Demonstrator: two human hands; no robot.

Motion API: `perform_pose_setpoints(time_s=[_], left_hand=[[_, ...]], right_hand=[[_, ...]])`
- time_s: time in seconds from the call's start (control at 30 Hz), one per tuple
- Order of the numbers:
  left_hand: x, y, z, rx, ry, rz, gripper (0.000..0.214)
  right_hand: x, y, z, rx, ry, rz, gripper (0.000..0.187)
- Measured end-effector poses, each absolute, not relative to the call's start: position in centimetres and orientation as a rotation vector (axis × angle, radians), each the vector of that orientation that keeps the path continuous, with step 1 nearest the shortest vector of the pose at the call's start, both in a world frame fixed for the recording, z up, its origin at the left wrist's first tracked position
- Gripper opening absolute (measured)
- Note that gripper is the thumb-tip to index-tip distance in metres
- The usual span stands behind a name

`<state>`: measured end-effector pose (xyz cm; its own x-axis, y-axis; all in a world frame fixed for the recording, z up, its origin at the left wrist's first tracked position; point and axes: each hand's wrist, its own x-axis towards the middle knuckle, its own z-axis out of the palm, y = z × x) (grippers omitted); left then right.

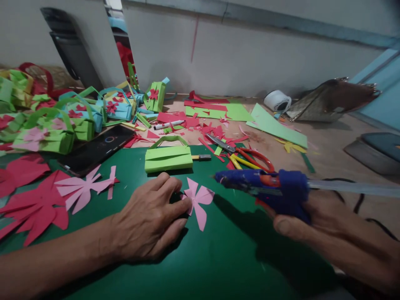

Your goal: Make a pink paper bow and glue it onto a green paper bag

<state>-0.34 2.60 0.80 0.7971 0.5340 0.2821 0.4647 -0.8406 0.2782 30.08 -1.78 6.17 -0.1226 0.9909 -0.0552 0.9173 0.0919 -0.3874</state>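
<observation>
**Left hand steadied a pink paper flower as the right hand levelled a blue glue gun**

The left hand rested on the green mat with its fingers curled, one fingertip laid over the flower's left edge; whether it pinched the paper against the thumb or merely pressed it down, I could not tell. The right hand was wrapped around the gun's grip, near the orange trigger; whether that was squeezed was unclear.

The flower lay flat on the mat, just nearer the person than a small green paper bag. One petal pointed away from the person, one to the right and one back toward the person; the left side was hidden under the fingers. Its petals fanned out, so it had no marked long axis. The gun's long axis ran side to side, nozzle to the left, apart from the petals, and a clear glue stick trailed out of its rear to the right.

Gluing seemed to be the step in hand. Whether glue lay on the flower was too small to tell. If not, the next move called for a steady left hand and the nozzle brought to the flower's centre.
</observation>
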Motion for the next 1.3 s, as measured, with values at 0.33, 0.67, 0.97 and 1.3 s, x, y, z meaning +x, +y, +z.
perform_pose_setpoints(time_s=[0.33,0.67,0.97,1.3], left_hand=[[-0.5,2.4,0.8,2.793,0.768,0.496,0.027],[-0.4,2.7,0.7,2.790,0.744,0.513,0.027],[-0.5,2.5,0.6,2.836,0.752,0.611,0.024],[-0.3,2.7,0.5,2.804,0.757,0.577,0.025]], right_hand=[[27.2,-1.3,7.1,-1.834,-2.152,1.379,0.034],[26.6,-0.9,7.0,-1.912,-2.122,1.483,0.042],[26.9,-1.4,7.2,-1.981,-2.141,1.463,0.047],[26.6,-1.1,7.1,-1.898,-2.148,1.490,0.048]])
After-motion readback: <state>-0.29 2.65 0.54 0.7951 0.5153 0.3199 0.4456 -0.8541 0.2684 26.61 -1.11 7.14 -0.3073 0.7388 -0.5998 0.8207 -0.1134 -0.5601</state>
